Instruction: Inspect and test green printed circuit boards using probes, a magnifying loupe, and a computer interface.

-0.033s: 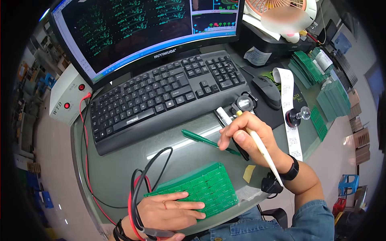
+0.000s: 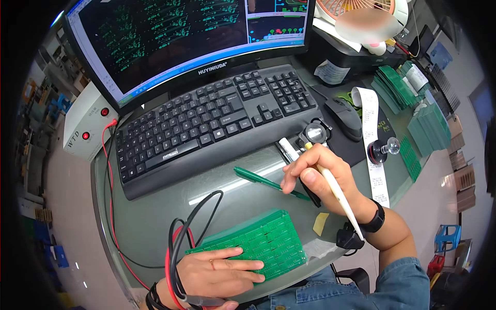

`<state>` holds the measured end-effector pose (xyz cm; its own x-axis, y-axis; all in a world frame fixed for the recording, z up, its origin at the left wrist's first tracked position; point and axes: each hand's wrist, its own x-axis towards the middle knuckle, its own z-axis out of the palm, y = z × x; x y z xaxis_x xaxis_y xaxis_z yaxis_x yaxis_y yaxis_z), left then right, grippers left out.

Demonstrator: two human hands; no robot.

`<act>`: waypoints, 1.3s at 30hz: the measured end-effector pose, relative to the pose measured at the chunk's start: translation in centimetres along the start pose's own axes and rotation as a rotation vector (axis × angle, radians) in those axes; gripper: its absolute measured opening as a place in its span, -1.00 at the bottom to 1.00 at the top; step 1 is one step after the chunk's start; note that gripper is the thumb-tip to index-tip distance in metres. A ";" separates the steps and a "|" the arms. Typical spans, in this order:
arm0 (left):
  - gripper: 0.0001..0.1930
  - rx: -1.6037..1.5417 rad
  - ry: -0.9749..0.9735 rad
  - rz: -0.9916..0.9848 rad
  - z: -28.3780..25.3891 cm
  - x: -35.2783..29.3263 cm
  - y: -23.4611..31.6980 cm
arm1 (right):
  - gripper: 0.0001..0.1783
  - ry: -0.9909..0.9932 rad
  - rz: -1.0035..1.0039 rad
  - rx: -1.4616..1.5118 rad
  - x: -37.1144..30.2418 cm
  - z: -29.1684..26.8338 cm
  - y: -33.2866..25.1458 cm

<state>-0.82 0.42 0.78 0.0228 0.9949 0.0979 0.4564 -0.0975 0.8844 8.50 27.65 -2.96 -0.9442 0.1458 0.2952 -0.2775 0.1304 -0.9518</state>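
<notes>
My left hand [image 2: 214, 274] lies with its fingers stretched flat on a stack of green circuit boards [image 2: 281, 243] at the desk's near edge. Black and red cables [image 2: 175, 253] loop over that wrist, and a grey cable end lies beside the thumb. Over the desk to the right, my right hand [image 2: 330, 178] is closed around a slim cream-white, pen-like stick [image 2: 339, 196]. Its yellow end points away from me and its tapered end back toward the wrist. A green pen [image 2: 256, 177] lies on the desk left of the right hand, partly hidden by it.
Behind the hands are a black keyboard [image 2: 217, 121], a monitor [image 2: 170, 41] and a mouse [image 2: 344, 119]. A small magnifier [image 2: 315, 133] lies near the right hand. A stamp [image 2: 377, 151] stands on a paper strip [image 2: 368, 124]. More boards [image 2: 429, 129] are stacked at the right.
</notes>
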 end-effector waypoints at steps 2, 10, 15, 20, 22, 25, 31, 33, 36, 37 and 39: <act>-0.67 0.064 0.088 0.134 0.1 -0.1 -0.3 | -0.77 0.003 0.001 -0.008 -0.1 0.0 0.1; -0.62 0.109 0.123 0.128 0.2 0.2 -0.2 | -0.71 -0.063 0.020 -0.137 0.1 -0.3 0.0; -0.63 0.106 0.112 0.127 0.1 0.2 -0.1 | -0.77 -0.044 -0.024 -0.132 0.2 -0.2 0.2; -0.62 0.075 0.175 0.123 0.6 -0.2 0.5 | -0.81 -0.014 -0.039 -0.160 0.3 0.0 -0.4; -0.65 0.080 0.090 0.100 0.2 -0.1 0.5 | -0.80 0.022 -0.054 -0.137 0.4 -0.1 -0.2; -0.67 0.068 0.017 0.057 -0.1 -0.1 0.6 | -0.75 0.110 0.082 -0.167 1.4 -0.6 -0.7; -0.53 -0.183 0.293 0.264 -0.8 -1.4 -1.0 | -0.81 0.017 -0.098 -0.880 6.2 -3.0 -1.3; -0.43 -0.239 0.537 0.223 -0.8 -1.7 -0.7 | -0.83 0.030 -0.161 -1.106 7.0 -3.7 -0.4; -0.48 -0.279 0.707 0.274 -1.2 -2.2 -2.3 | -0.87 -0.012 -0.063 -1.179 7.1 -3.6 0.7; -0.52 -0.330 0.767 0.288 -1.2 -2.3 -2.6 | -0.87 -0.048 -0.085 -1.218 6.9 -3.5 0.3; -0.53 -0.352 0.814 0.299 -1.4 -2.4 -2.9 | -0.85 -0.055 -0.094 -1.241 6.3 -2.8 -0.8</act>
<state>-3.43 -1.76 -1.39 -0.5948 0.6169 0.5154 0.2335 -0.4808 0.8451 3.22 31.17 -0.08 -0.9442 0.0486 0.3259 -0.0175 0.9802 -0.1970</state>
